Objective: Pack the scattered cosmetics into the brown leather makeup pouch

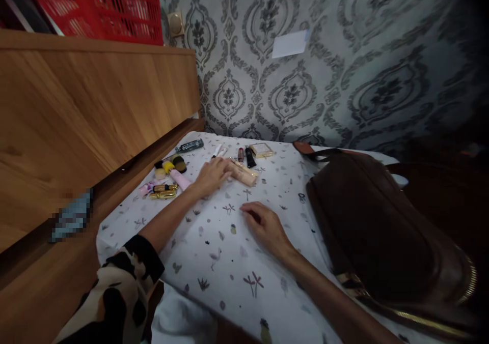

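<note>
Touching the beige cosmetic tube (pixel 246 176) just beyond its fingertips, your left hand (pixel 213 175) lies half-curled, its hold unclear, your right (pixel 267 228) loosely open and empty; the tube looks light and smooth, so pinch its middle.

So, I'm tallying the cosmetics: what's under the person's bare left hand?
White cloth with small printed motifs shows around the bare left hand; a beige, tube-like item extends out past its fingers. Anything directly beneath the hand is covered.
</note>
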